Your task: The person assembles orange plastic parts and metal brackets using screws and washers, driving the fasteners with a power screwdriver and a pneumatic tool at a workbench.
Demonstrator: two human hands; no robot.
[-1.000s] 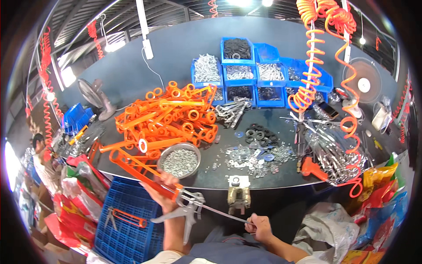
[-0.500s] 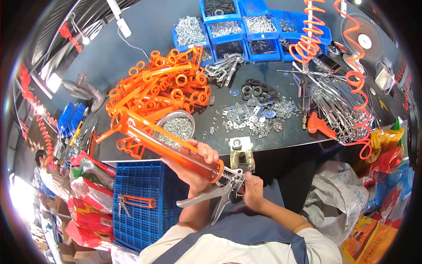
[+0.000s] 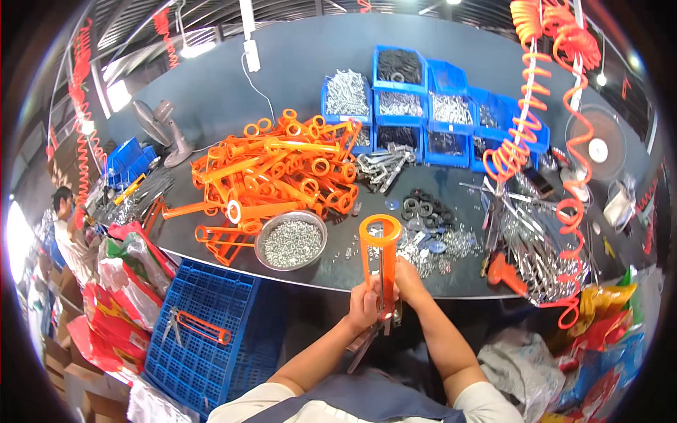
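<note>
An orange caulking gun stands nearly upright in front of me, its round open collar at the top and its metal trigger handle low down, toward my body. My left hand is closed around its lower part. Close against the gun's right side is my right hand, fingers curled in and partly hidden behind the orange frame. What they grip cannot be made out. Between the hands and the apron, the handle is blurred and partly covered.
Behind my left hand lie a round bowl of small metal parts and a heap of orange gun frames. Blue bins stand at the back. Metal rods and an orange-handled air tool lie right. A blue crate stands lower left.
The caulking gun has swung from lying slanted toward the left to nearly upright, its collar now facing up. Both hands have moved forward with it, and the view has tilted upward.
</note>
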